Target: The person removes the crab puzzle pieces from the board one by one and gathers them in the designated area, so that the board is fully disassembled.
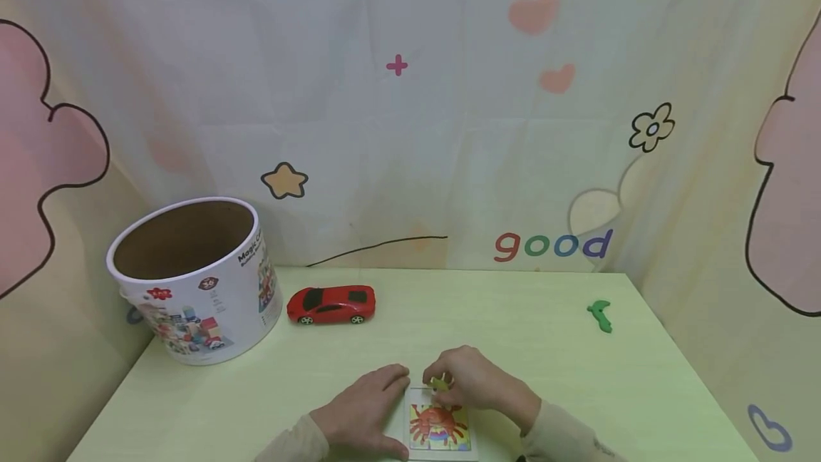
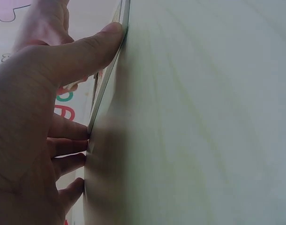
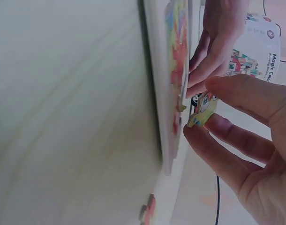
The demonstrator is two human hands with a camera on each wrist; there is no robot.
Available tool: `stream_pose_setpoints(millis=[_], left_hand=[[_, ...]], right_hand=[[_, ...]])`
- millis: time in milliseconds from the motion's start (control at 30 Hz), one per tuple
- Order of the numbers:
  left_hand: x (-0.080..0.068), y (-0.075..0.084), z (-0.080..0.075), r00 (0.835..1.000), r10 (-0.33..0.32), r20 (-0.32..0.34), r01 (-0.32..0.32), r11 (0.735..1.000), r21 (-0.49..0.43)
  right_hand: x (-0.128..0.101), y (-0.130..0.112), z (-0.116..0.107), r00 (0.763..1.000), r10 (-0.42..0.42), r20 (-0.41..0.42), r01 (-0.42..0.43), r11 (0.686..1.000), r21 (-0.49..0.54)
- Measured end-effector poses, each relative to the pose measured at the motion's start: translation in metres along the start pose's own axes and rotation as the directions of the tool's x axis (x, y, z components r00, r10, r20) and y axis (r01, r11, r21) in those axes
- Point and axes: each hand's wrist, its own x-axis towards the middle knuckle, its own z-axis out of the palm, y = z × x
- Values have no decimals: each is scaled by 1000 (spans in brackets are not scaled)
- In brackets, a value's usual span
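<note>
A small jigsaw puzzle board (image 1: 471,440) with a red crab picture lies at the table's front edge. Along its left side rests my left hand (image 1: 360,411), thumb at the near corner and fingers spread toward the far corner. The left wrist view shows that thumb (image 2: 94,49) against the board's rim. Above the board's far end, my right hand (image 1: 477,380) pinches a yellow puzzle piece (image 3: 205,110) with part of an eye printed on it, between thumb and fingertips. The piece is tilted and clear of the board in the right wrist view.
A large white bucket (image 1: 218,319) stands at the back left, with a red toy car (image 1: 331,305) beside it. A green toy piece (image 1: 600,316) lies at the back right. One small reddish piece (image 3: 149,211) lies on the table beyond the board. Printed curtains surround the table.
</note>
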Motion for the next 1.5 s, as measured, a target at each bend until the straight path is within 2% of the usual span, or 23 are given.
stream_pose_setpoints(millis=[233, 533, 800, 1100, 1500], left_hand=[[0, 0, 0, 999, -23, 23, 23, 1000, -10], [1, 1, 2, 998, -54, 44, 55, 998, -22], [1, 1, 1, 998, -47, 48, 47, 999, -11], [-2, 1, 2, 1000, -16, 18, 15, 1000, 22], [-1, 2, 0, 999, -20, 27, 20, 1000, 14]], right_hand=[[-6, 2, -9, 998, 54, -15, -53, 997, 47], [-16, 14, -15, 998, 20, -66, -20, 1000, -7], [-24, 18, -21, 996, 61, -58, -62, 998, -16], [-34, 27, -27, 992, 111, -54, -112, 994, -20], [-44, 37, -33, 992, 115, -54, -118, 991, -55]])
